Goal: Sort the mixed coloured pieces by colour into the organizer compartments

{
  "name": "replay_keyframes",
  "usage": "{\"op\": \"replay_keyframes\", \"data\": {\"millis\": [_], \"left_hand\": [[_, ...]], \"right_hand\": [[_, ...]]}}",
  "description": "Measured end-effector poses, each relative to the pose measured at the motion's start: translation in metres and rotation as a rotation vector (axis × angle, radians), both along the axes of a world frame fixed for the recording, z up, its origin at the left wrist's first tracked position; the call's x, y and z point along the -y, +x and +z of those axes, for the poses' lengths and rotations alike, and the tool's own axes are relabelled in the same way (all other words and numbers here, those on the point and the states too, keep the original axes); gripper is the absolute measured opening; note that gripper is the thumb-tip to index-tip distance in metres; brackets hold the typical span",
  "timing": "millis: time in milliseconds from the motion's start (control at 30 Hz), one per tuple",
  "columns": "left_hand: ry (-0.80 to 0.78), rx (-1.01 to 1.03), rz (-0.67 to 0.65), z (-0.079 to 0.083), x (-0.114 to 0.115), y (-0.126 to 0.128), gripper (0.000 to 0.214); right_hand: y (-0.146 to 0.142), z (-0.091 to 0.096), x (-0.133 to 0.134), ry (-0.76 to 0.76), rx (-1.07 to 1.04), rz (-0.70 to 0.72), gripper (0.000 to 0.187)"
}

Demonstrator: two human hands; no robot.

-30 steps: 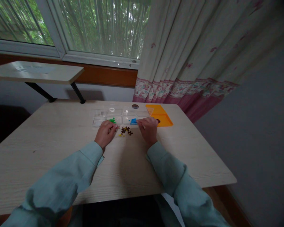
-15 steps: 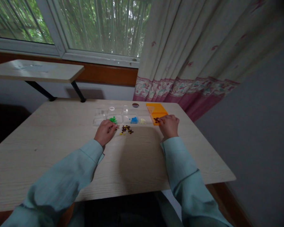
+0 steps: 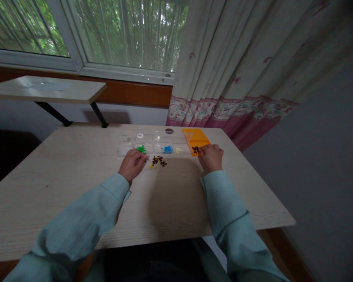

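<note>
A clear compartment box (image 3: pixel 129 141) lies on the light wooden table (image 3: pixel 76 176), holding green bits (image 3: pixel 141 149), blue bits (image 3: pixel 167 149) and pale yellow bits (image 3: pixel 178 150) in separate cells. A small heap of dark brown bits (image 3: pixel 158 160) lies loose on the table in front of it. My left hand (image 3: pixel 132 163) rests curled on the table just left of that heap, below the green cell. My right hand (image 3: pixel 211 156) lies on the near right corner of the orange tray (image 3: pixel 197 137), fingers curled beside a few dark bits (image 3: pixel 195 149) on the tray.
A second small table (image 3: pixel 44 87) stands behind at the left under the window. A curtain (image 3: pixel 238 70) hangs at the back right, and a grey wall runs along the right side. A small dark round object (image 3: pixel 169 131) sits behind the box.
My right hand moved from the blue cell rightward to the orange tray and has stayed there. My left hand has kept its place.
</note>
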State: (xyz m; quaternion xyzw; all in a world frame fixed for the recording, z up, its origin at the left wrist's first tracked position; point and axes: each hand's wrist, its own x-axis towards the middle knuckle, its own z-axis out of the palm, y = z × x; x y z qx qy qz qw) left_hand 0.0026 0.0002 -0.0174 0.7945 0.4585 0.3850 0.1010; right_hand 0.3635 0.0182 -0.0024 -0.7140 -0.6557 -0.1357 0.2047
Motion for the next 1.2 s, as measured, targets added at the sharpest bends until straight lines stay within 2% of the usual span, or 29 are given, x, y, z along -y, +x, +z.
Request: {"op": "replay_keyframes", "data": {"millis": [200, 333, 400, 467, 567, 700, 867, 1000, 1200], "left_hand": [[-0.004, 0.001, 0.002, 0.003, 0.002, 0.002, 0.031], [0.007, -0.008, 0.004, 0.002, 0.001, 0.001, 0.030], [0.014, -0.031, 0.002, 0.003, 0.001, -0.001, 0.030], [0.022, -0.068, -0.002, 0.004, 0.000, -0.004, 0.028], [0.014, -0.149, -0.042, 0.006, 0.000, -0.012, 0.025], [-0.007, -0.242, -0.083, 0.003, -0.001, -0.019, 0.021], [-0.011, -0.291, -0.080, 0.002, -0.002, -0.019, 0.020], [0.003, -0.349, -0.055, 0.006, 0.000, -0.014, 0.016], [0.024, -0.432, 0.021, 0.010, 0.005, -0.008, 0.021]], "right_hand": [[0.003, -0.001, -0.001, 0.061, -0.050, -0.016, 0.026], [-0.007, 0.008, 0.000, 0.186, -0.174, 0.007, 0.029], [-0.018, 0.010, 0.000, 0.194, -0.230, 0.069, 0.028], [-0.033, 0.010, 0.000, 0.119, -0.240, 0.193, 0.026], [-0.058, 0.003, 0.003, 0.035, -0.216, 0.374, 0.022], [-0.086, -0.006, 0.009, 0.004, -0.229, 0.525, 0.024], [-0.107, -0.008, 0.018, -0.005, -0.222, 0.596, 0.019], [-0.112, -0.010, 0.021, 0.014, -0.253, 0.648, 0.016], [-0.117, -0.014, 0.022, 0.057, -0.273, 0.708, 0.016]]}}
